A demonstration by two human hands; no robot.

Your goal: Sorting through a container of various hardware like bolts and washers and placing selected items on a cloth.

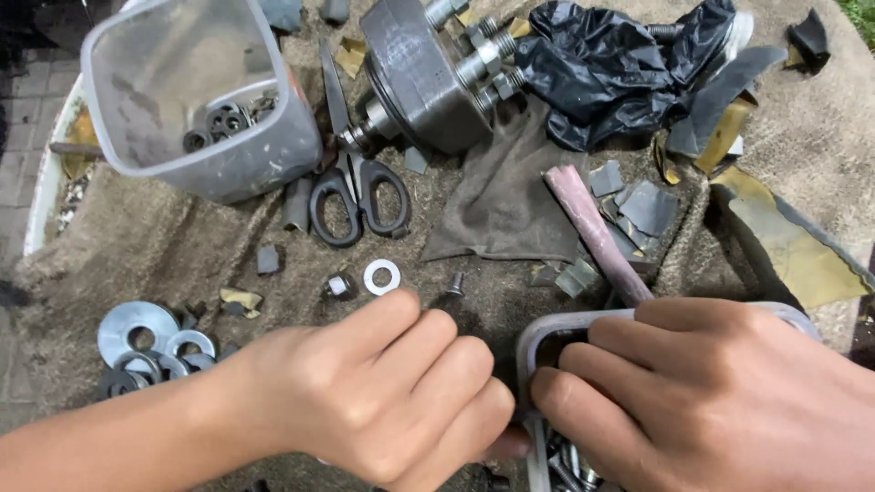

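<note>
Item: clear tub point(538, 342) of bolts, bottom right on cloth point(164, 246). Right hand point(693, 392) fingers curled over its rim, clamped. Left hand point(383, 392) fisted beside it; contents cannot be told. Washer point(382, 276), scissors point(358, 187) nearby. Handling advice: steady the tub, lift small parts singly.

We have a single view, worn on the head and looking steeply down; it sits close over the scissors point(358, 187), which lie above frame centre; beyond them the flanged metal part point(421, 73) nears the top edge; below them both hands fill the bottom edge, perhaps cropping more.
</note>
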